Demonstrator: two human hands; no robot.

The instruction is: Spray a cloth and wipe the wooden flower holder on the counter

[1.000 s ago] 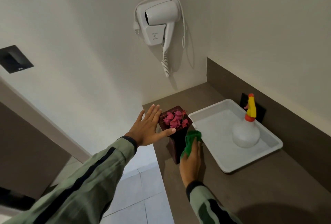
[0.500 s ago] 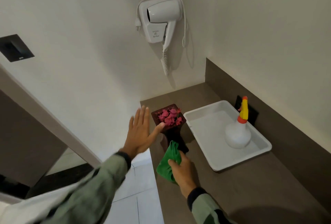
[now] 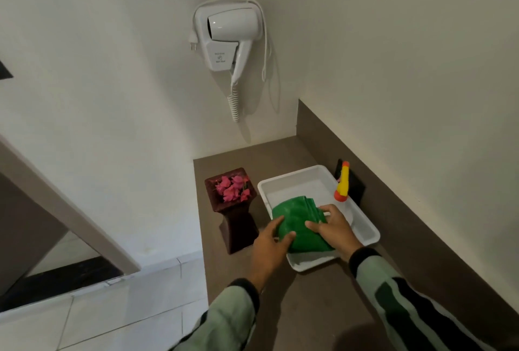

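Both the left hand (image 3: 271,242) and the right hand (image 3: 335,227) hold the soft, light cloth (image 3: 297,221) by its edges over the tray (image 3: 289,176), and the holder (image 3: 238,221) stands on the counter (image 3: 309,308) just beside it, looking hard and tippy, best held round its thin middle.

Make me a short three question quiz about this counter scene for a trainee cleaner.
1. Fill in: the dark wooden flower holder stands to the ___ of the white rectangular plastic tray.
2. True or false: the folded green cloth is draped over the flower holder.
3. The left hand and right hand both touch: A the holder, B the cloth, C the white wall-mounted hair dryer.
Key: 1 left; 2 false; 3 B.
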